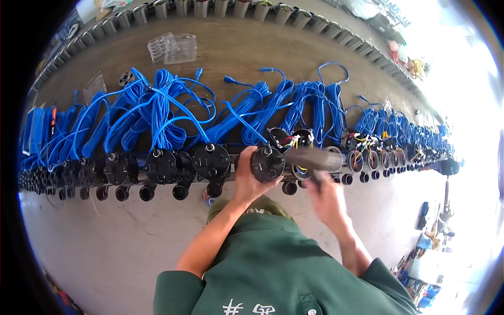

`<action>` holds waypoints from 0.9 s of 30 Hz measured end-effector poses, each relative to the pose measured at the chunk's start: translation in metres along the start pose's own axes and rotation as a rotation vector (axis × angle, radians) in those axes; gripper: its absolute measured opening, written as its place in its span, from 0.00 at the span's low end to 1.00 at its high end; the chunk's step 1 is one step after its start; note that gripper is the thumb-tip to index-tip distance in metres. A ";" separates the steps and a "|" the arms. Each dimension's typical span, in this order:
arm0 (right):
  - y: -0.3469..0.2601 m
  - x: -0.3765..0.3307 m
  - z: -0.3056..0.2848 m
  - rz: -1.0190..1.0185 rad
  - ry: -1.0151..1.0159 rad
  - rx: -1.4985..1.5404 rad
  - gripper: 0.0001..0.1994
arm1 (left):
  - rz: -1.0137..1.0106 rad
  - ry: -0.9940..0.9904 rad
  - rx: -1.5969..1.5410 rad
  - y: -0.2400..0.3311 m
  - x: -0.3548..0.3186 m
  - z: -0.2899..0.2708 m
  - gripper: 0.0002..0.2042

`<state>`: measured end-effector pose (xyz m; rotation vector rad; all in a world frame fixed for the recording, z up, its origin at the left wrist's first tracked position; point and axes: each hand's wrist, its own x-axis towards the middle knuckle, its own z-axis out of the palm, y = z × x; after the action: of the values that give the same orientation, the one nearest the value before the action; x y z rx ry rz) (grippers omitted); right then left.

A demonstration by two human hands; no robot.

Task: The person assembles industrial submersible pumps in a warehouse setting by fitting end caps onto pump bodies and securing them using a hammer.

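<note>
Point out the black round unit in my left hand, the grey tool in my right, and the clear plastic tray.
Black round unit (268, 164), head view, its face.
Grey tool (310, 159), head view, its barrel.
Clear plastic tray (173, 48), head view, its middle.

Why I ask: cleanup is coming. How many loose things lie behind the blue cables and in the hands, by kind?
Clear plastic trays: 2
Black round flange: 1
Clear plastic sheet: 1
Black round unit, in left hand: 1
Blurred grey tool, in right hand: 1
Total: 6
</note>
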<state>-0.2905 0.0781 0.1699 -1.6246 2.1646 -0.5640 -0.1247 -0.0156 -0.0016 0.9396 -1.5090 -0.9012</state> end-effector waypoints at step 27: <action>0.023 0.016 -0.005 -0.077 -0.359 0.095 0.20 | -0.043 -0.102 0.054 0.006 -0.002 -0.006 0.49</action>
<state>-0.3157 0.0691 0.1619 -1.6213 1.7968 -0.3570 -0.1187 -0.0118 0.0035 0.9809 -1.6118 -0.9563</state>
